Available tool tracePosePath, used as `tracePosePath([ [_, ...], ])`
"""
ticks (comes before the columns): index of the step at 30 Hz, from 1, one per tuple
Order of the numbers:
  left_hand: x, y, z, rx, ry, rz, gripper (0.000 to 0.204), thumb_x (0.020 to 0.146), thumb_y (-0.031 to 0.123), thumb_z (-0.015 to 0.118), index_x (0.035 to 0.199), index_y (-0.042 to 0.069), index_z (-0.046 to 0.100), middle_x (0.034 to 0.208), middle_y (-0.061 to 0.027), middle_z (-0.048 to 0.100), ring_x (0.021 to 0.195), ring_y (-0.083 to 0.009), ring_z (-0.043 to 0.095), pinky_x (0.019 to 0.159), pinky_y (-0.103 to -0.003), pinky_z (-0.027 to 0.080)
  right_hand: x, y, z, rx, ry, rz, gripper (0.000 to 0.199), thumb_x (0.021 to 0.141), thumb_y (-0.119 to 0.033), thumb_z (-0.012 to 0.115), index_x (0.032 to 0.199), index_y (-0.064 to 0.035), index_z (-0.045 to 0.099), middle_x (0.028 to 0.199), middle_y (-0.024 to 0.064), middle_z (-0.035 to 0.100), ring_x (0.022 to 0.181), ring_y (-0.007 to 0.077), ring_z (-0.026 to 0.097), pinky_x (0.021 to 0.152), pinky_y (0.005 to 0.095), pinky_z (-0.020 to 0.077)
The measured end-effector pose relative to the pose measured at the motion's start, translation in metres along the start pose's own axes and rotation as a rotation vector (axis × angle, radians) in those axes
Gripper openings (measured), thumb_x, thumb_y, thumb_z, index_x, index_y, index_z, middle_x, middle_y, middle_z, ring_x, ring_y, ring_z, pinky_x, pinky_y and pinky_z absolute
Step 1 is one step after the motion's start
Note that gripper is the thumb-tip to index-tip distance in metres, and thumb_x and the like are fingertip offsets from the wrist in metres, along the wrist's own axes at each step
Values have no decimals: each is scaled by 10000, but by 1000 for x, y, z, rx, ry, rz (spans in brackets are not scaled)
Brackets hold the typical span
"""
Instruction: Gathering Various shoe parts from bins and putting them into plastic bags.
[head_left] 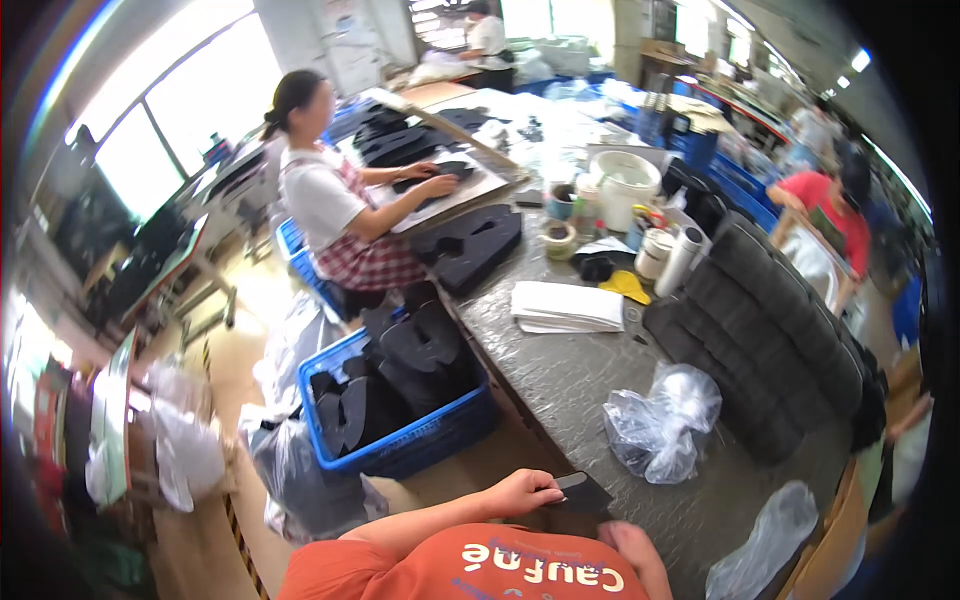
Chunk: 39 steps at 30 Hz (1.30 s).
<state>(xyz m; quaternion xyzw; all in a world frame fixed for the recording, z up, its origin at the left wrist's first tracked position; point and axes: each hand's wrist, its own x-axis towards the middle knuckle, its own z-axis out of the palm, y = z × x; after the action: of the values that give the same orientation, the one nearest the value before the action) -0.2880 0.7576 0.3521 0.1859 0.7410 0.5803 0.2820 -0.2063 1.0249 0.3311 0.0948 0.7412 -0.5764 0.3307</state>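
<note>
In the head view, I am grasping a dark, flat piece [585, 495] between the thumb and fingers of my left hand [525, 493], and the piece is lying close in front of my orange shirt [535, 570], at the near edge of the grey worktop [540, 380]. My right hand [632, 540] is showing as a blur just beside the piece's near right corner, and I cannot tell whether it is gripping anything. Beyond my hands, a crumpled clear plastic bag [663, 420] is resting on the worktop, and a longer clear bag [765, 545] is lying to the right. Behind the crumpled bag, a stack of dark padded pieces [765, 330] is leaning at a slant. Farther off, a folded white bundle [567, 307] is lying near a yellow piece [626, 287], and a white bucket [626, 185] is standing behind them among smaller containers. On my left, a blue plastic crate [420, 437] is holding dark shaped pieces [420, 340] below the worktop's edge. Past it, a co-worker in a red checked apron [370, 245] is touching another dark piece with both hands.
</note>
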Motion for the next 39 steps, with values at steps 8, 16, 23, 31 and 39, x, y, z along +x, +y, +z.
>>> tracePosePath([
  [8, -96, -36, -37, -382, 630, -200, 184, 883, 180, 495, 831, 23, 575, 726, -5, 579, 688, -62, 520, 639, -231, 443, 125, -112, 84, 378, -363, -186, 151, 857, -74, 509, 982, 7, 532, 822, 100, 629, 682, 191, 633, 565, 286, 514],
  [16, -257, -111, -25, -317, 1501, -494, 211, 873, 189, 514, 806, 3, 586, 638, -72, 590, 604, -123, 560, 562, -270, 439, 203, -140, 179, 18, -400, 44, 116, 858, -89, 511, 959, -34, 531, 824, 73, 615, 625, 165, 607, 542, 284, 502],
  [23, -316, -138, -2, -231, 1924, -642, 246, 865, 206, 518, 877, -21, 610, 729, -101, 619, 670, -147, 554, 654, -275, 444, 255, -183, 253, -7, -372, 172, 172, 870, -104, 490, 1039, -74, 474, 841, 69, 590, 624, 181, 588, 569, 308, 487],
  [31, -321, -161, 25, -608, 2260, -678, 188, 862, 188, 543, 826, 5, 568, 636, -37, 553, 578, -86, 495, 549, -227, 413, 312, -249, 346, -185, -500, 188, 211, 855, -94, 490, 1064, -99, 460, 835, 78, 573, 639, 203, 600, 551, 324, 486],
  [39, -337, -138, 27, -1020, 2671, -226, 182, 882, 201, 521, 803, 37, 507, 587, 1, 479, 463, -69, 426, 426, -201, 359, 248, -284, 537, -297, -977, -205, 516, 835, 1, 460, 1302, -114, 273, 807, 96, 564, 517, 163, 570, 512, 282, 493],
])
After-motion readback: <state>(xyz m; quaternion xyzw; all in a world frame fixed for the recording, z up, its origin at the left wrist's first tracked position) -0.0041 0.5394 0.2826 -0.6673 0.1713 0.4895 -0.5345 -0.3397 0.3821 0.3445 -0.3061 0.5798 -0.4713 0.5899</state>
